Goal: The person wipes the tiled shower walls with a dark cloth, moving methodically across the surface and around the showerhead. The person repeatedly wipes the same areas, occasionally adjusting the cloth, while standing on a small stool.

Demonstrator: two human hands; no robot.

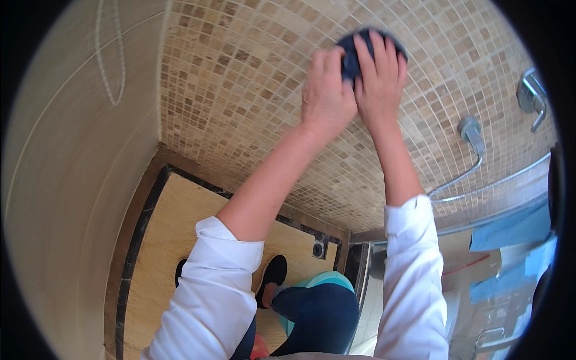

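A dark blue cloth [353, 59], bunched into a rounded pad, lies against the mosaic-tiled wall [240, 90]. My right hand [382, 84] presses it to the tiles with its fingers stretched over the top. At the cloth's left edge, my left hand [327, 90] has its fingers curled and grips it, slightly blurred. Both hands are side by side, thumbs close together. White sleeves are rolled up to my elbows.
On the right of the wall are a shower hose holder [471, 131] with a metal hose and a chrome tap lever [533, 99]. A drain [318, 248] sits in the shower floor. A turquoise bucket [330, 278] stands by my leg. A bead chain [114, 66] hangs at left.
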